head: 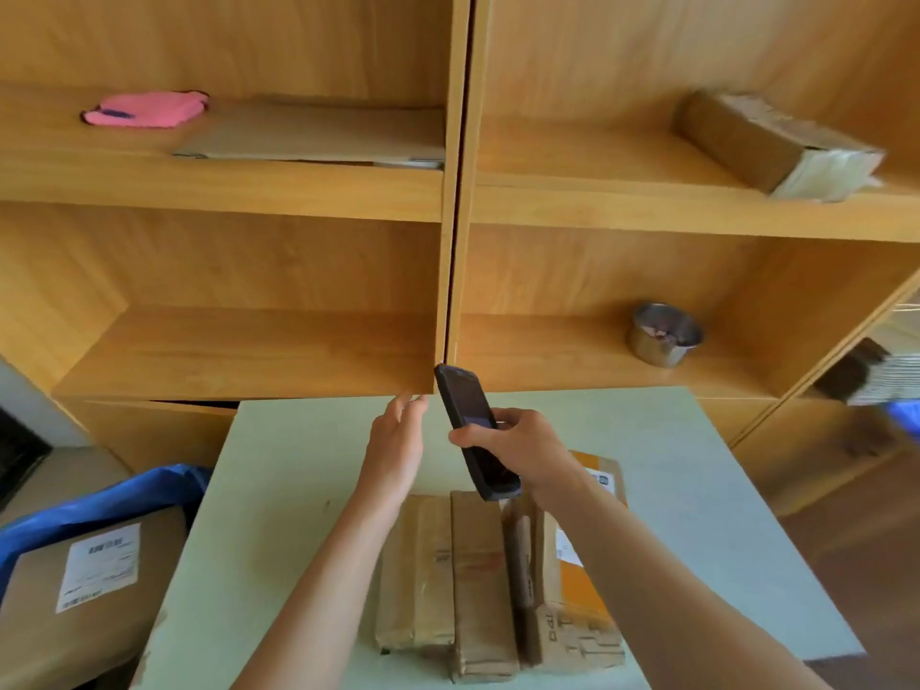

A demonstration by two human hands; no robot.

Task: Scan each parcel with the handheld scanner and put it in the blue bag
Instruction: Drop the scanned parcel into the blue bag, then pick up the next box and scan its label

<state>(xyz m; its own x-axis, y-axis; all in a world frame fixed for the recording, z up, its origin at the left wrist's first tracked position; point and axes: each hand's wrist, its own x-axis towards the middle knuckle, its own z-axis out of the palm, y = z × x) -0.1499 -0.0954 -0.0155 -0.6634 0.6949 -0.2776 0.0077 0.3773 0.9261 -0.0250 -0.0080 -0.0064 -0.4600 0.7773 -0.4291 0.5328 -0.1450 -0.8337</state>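
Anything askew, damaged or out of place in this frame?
Mostly tidy. The taped parcel on the upper right shelf sits skewed, one end overhanging the shelf edge. The table's front left edge looks chipped. The parcels on the table lie neatly side by side.

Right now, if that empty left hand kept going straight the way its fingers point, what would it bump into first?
Probably the front edge of the wooden shelf beyond the table. The left hand points up and away with straight fingers; nothing shows between, though depth is unclear.

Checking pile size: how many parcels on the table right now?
3 that I can tell: two brown ones side by side and an orange-labelled one to their right, partly behind the right arm. More may be hidden underneath.
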